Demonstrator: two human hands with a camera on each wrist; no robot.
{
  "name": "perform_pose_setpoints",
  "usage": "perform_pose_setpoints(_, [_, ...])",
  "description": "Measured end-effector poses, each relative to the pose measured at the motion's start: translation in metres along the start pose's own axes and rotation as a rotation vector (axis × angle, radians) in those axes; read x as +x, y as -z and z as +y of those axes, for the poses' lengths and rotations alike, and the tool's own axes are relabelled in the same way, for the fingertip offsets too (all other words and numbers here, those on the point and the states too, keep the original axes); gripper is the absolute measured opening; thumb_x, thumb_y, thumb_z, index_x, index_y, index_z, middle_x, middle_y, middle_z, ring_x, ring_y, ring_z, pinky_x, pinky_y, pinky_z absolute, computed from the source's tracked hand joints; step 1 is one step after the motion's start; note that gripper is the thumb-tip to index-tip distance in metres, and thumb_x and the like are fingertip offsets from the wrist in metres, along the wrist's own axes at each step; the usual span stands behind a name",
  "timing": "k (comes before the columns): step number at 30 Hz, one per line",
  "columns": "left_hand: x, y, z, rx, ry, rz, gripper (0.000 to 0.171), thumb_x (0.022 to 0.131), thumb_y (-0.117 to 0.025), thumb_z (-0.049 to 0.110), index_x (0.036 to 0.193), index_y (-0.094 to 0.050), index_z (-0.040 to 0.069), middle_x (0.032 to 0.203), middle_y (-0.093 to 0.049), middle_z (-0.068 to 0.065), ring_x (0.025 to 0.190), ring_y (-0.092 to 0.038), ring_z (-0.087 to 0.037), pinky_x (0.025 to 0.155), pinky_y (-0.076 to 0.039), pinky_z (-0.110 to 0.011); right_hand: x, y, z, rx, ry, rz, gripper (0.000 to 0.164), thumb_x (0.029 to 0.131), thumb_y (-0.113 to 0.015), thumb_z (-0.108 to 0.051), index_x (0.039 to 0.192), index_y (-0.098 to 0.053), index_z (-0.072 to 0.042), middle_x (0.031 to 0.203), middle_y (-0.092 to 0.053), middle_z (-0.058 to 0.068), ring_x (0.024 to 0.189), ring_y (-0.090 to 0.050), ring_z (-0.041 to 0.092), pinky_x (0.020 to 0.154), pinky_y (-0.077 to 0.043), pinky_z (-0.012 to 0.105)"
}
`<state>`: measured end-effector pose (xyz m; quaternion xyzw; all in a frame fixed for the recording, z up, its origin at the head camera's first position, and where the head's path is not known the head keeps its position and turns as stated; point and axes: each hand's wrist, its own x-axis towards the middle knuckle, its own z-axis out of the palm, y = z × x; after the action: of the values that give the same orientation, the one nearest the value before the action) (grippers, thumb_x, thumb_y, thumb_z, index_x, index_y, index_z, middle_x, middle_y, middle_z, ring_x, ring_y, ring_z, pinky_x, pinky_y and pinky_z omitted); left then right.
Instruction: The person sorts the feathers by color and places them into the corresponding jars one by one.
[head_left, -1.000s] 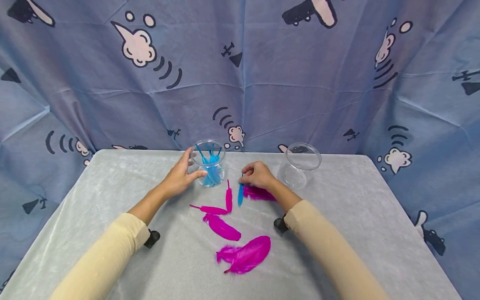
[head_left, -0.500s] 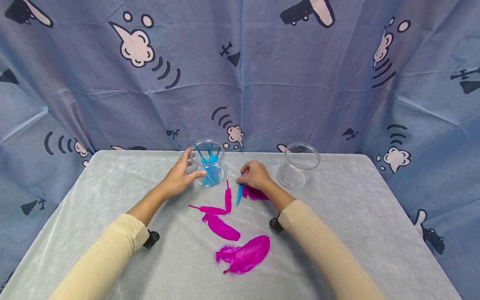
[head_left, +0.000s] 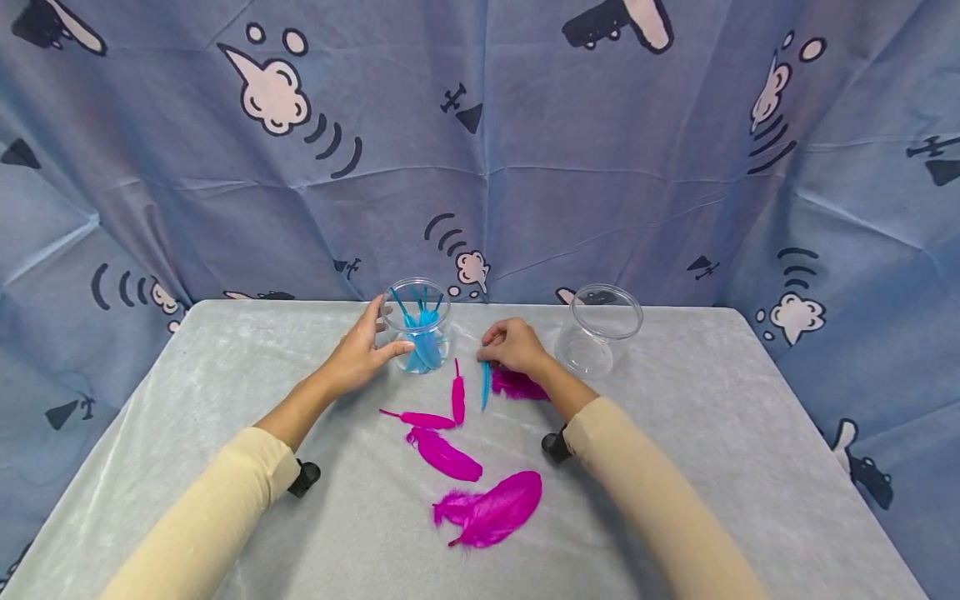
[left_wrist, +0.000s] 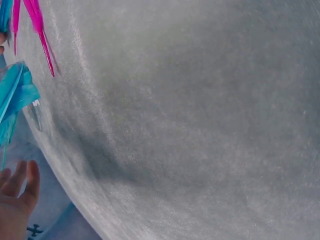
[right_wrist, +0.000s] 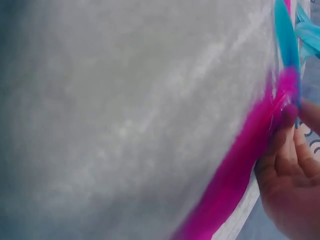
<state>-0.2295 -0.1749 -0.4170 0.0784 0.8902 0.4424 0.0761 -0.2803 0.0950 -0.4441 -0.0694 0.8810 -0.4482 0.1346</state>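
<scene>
My left hand grips a clear plastic jar from its left side, the thumb in front and fingers at the rim. Several blue feathers stand in that jar, quills up. My right hand pinches a blue feather near its quill end, vane pointing down toward me; the same feather rises past the fingertips in the right wrist view. Under the right hand and wrist is a magenta feather, partly covered by them. In the left wrist view the left fingers show beside blue feathers.
A second clear jar with nothing in it stands right of the right hand. Several magenta feathers lie on the grey cloth-covered table, with a larger magenta clump closest to me. A patterned blue curtain hangs behind.
The blue feather in my right hand has turned, showing its narrow edge, and its lower tip has swung slightly right. My left hand and the jar stay where they were.
</scene>
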Motion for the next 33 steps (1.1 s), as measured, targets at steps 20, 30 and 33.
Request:
perform_pose_setpoints(20, [0.000,0.000,0.001,0.007,-0.001,0.001,0.097,0.096,-0.066,0.040,0.160,0.001,0.010,0.162,-0.023,-0.017,0.144,-0.033,-0.039,0.113,-0.030,-0.058,-0.002,0.024,-0.019,0.208,0.053,-0.014,0.020,0.093,-0.067,-0.001,0.109,-0.067,0.010,0.086,-0.068,0.012,0.074,-0.065,0.022,0.083,-0.058,0.044])
perform_pose_setpoints(30, [-0.001,-0.001,0.001,0.010,0.006,0.000,0.097,0.096,-0.066,0.039,0.160,0.001,0.010,0.162,-0.023,-0.018,0.144,-0.032,-0.039,0.113,-0.029,-0.059,0.001,0.052,-0.038,0.245,0.133,0.077,0.018,0.094,-0.068,-0.006,0.106,-0.069,0.008,0.091,-0.070,0.017,0.068,-0.064,0.015,0.069,-0.057,0.027])
perform_pose_setpoints(33, [-0.001,-0.001,0.001,0.012,0.008,0.001,0.097,0.096,-0.066,0.039,0.160,0.001,0.010,0.162,-0.023,-0.018,0.144,-0.032,-0.039,0.113,-0.029,-0.059,0.000,0.061,-0.048,0.241,0.145,0.101,0.019,0.095,-0.068,-0.008,0.108,-0.069,0.006,0.092,-0.069,0.013,0.074,-0.067,0.022,0.077,-0.058,0.034])
